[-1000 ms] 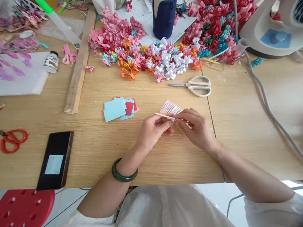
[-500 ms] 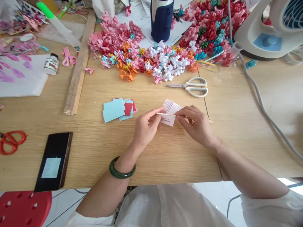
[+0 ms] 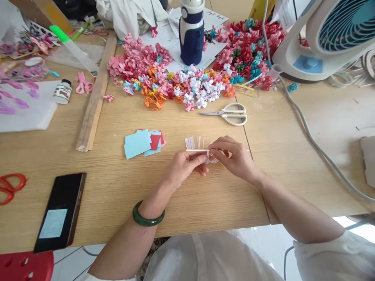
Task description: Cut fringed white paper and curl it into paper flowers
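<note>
My left hand (image 3: 183,167), a green bangle on its wrist, is closed on a white paper (image 3: 190,143) cut into a fringe of narrow strips. Part of the paper is hidden by the fingers. My right hand (image 3: 236,158) pinches a thin pale stick (image 3: 195,150), which lies level across the paper. Some fringe strips stand up behind the stick, and others curl down by the right fingertips. To the left of my hands lies a small stack of light blue and red paper pieces (image 3: 137,143). White-handled scissors (image 3: 234,114) rest beyond my right hand.
Heaped paper-ribbon flowers (image 3: 202,86) run along the back, around a dark blue bottle (image 3: 191,43). A fan (image 3: 310,58) stands at the back right, its cable (image 3: 312,132) crossing the table. A wooden bar (image 3: 96,101), phone (image 3: 61,210) and red scissors (image 3: 11,187) are left.
The fringed paper, flat and showing its print before, is now bent about the stick with its strips spread apart. My left fingers have moved beneath it. The camera view has shifted slightly.
</note>
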Demonstrator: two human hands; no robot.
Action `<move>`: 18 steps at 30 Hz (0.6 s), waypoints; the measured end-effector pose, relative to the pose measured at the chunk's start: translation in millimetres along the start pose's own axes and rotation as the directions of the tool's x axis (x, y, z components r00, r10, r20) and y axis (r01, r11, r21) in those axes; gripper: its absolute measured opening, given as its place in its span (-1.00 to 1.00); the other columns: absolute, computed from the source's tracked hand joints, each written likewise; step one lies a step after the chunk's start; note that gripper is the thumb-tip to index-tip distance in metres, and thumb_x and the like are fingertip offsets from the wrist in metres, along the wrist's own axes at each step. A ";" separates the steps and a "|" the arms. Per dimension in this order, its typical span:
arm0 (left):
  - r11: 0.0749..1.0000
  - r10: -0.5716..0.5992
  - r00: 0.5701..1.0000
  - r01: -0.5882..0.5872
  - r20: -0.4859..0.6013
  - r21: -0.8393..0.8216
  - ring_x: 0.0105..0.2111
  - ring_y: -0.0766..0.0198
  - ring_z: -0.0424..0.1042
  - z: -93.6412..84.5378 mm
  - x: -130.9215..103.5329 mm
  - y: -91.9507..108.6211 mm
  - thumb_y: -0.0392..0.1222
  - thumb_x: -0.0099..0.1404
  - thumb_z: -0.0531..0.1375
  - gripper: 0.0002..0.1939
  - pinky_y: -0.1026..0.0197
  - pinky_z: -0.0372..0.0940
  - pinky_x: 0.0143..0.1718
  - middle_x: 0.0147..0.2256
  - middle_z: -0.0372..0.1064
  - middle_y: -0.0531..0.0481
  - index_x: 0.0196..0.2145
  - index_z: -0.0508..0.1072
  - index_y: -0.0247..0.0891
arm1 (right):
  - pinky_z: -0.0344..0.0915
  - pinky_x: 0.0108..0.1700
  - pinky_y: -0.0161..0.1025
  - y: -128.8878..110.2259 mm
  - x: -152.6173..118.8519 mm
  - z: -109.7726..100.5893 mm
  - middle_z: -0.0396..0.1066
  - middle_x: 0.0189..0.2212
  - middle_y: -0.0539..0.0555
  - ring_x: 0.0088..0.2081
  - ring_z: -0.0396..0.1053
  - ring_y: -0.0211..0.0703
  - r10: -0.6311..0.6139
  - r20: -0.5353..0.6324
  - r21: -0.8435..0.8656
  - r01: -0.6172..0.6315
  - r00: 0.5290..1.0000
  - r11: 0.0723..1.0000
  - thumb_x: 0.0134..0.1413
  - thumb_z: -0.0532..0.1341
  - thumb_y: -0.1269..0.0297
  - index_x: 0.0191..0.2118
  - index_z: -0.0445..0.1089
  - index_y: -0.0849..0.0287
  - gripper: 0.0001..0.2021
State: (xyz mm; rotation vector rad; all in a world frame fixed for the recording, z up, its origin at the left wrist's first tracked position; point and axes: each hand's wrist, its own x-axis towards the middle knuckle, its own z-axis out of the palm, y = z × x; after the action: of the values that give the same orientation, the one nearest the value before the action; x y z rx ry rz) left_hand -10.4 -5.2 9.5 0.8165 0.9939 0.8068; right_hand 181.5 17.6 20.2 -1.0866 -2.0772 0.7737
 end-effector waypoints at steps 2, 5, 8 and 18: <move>1.000 -0.006 0.999 0.006 -0.046 -0.002 -0.58 0.36 0.47 1.5 -0.3 -1.3 -0.02 0.14 0.39 -0.67 0.35 0.34 -0.63 -0.41 0.53 -0.06 -0.23 0.63 -0.33 | 0.27 -0.32 -0.25 -0.1 -0.4 1.1 0.49 -0.38 0.04 -0.31 0.37 -0.21 -0.008 -0.009 0.011 0.008 1.000 1.000 0.28 0.20 0.39 -0.24 0.53 0.14 -0.86; 1.000 -0.003 0.994 0.001 -0.112 -0.022 -0.63 0.37 0.44 3.8 -2.0 -0.9 0.02 0.13 0.39 -0.69 0.39 0.26 -0.71 -0.50 0.47 0.01 -0.32 0.63 -0.32 | 0.28 -0.34 -0.27 0.1 -1.4 3.1 0.49 -0.34 0.06 -0.33 0.38 -0.24 -0.029 -0.027 0.008 0.029 0.999 1.000 0.28 0.20 0.40 -0.22 0.53 0.17 -0.86; 1.000 0.001 0.994 -0.004 -0.110 -0.029 -0.60 0.35 0.46 5.1 -3.5 -0.7 0.00 0.14 0.39 -0.71 0.39 0.29 -0.67 -0.52 0.45 0.01 -0.37 0.62 -0.32 | 0.29 -0.36 -0.27 1.5 -2.2 4.8 0.49 -0.33 0.07 -0.34 0.38 -0.24 -0.065 -0.031 0.006 0.066 0.997 0.998 0.29 0.18 0.40 -0.20 0.53 0.16 -0.85; 0.999 0.036 0.993 -0.039 -0.116 -0.032 -0.54 0.39 0.41 7.3 -1.9 -2.0 -0.05 0.10 0.42 -0.70 0.36 0.35 -0.58 -0.49 0.45 0.01 -0.32 0.62 -0.36 | 0.33 -0.32 -0.23 2.1 -1.6 3.1 0.49 -0.34 0.07 -0.30 0.38 -0.20 -0.148 -0.051 -0.034 0.146 0.988 0.989 0.29 0.18 0.43 -0.20 0.51 0.16 -0.86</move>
State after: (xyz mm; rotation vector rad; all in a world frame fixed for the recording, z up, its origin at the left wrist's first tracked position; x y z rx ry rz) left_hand -3.8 -9.2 10.9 0.7680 1.0672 0.9093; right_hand 180.8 16.5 16.4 -0.9469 -2.1024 0.6364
